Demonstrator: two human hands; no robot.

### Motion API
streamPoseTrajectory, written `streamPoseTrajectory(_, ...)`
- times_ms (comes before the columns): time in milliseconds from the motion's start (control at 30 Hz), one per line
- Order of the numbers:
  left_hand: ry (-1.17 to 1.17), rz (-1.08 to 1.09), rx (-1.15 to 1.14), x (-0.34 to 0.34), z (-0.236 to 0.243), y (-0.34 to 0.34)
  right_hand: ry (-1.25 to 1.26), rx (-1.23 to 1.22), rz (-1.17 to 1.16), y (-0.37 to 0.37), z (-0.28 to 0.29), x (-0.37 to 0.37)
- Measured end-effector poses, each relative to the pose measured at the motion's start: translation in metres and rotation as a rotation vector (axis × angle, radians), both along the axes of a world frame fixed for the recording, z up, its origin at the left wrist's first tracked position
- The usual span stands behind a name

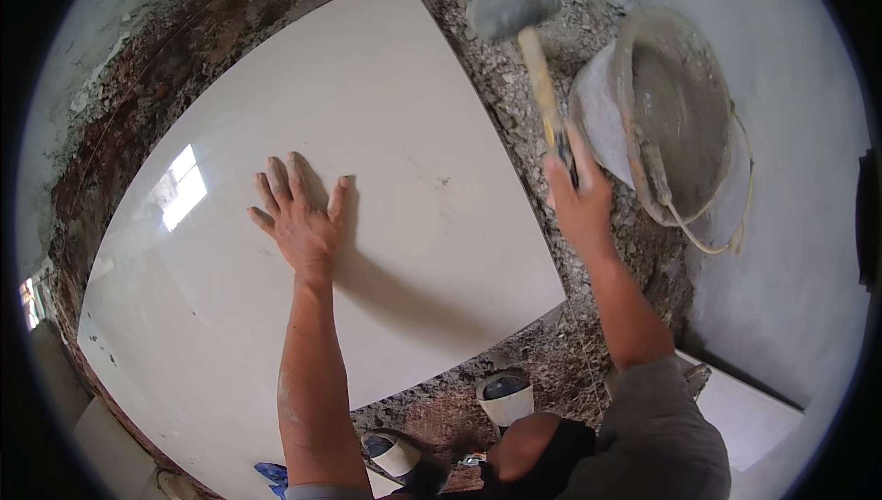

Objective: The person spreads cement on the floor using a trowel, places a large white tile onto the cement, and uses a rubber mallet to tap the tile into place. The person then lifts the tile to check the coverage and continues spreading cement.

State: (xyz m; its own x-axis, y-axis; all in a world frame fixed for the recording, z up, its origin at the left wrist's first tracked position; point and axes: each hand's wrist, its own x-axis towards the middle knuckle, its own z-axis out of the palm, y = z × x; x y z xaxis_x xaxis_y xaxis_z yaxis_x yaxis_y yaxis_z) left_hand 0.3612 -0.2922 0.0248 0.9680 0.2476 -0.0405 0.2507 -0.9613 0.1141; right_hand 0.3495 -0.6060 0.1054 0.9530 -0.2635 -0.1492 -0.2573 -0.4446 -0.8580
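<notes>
Left hand [308,224] lay palm down on the glossy pale tile [404,105], fingers splayed and gripping nothing, forearm running out from the near side. The tile spanned left to centre, with rubble [491,87] along its right edge. Right hand [581,195] was wrapped round the handle of a mallet [537,64], forearm angled far and left, grey head farthest out, smeared bucket [597,114] just right.

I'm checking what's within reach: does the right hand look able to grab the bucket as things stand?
Probably not yet: the right hand grips a mallet, which would likely need putting down first. Otherwise the way to the bucket, to the hand's right, looks free.
</notes>
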Motion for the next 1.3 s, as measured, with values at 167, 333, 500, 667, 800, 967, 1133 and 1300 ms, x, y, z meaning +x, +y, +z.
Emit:
streamPoseTrajectory(167,-0.045,-0.042,0.058,-0.001,-0.010,0.004,-0.061,-0.430,0.138,-0.053,-0.015,-0.127)
streamPoseTrajectory(333,-0.086,-0.096,0.050,-0.003,-0.019,0.011,0.163,-0.650,-0.081,-0.107,-0.018,-0.248)
streamPoseTrajectory(500,-0.049,-0.225,0.028,-0.048,-0.018,0.000,0.185,-0.741,-0.318,-0.156,-0.032,-0.304)
streamPoseTrajectory(667,0.134,-0.421,0.017,-0.165,-0.005,-0.055,0.269,-0.857,-0.370,-0.179,-0.054,-0.316)
streamPoseTrajectory(800,0.258,-0.401,-0.070,-0.226,0.016,-0.081,0.287,-0.948,-0.367,-0.179,-0.062,-0.309)
streamPoseTrajectory(967,0.216,-0.402,-0.143,-0.222,0.030,-0.079,0.304,-0.868,-0.360,-0.161,-0.040,-0.311)
streamPoseTrajectory(1133,0.239,-0.375,-0.164,-0.221,0.034,-0.079,0.317,-0.465,-0.246,-0.092,-0.010,-0.337)
streamPoseTrajectory(1300,0.309,-0.281,-0.152,-0.221,0.042,-0.067,0.247,-0.196,0.097,-0.013,0.004,-0.331)
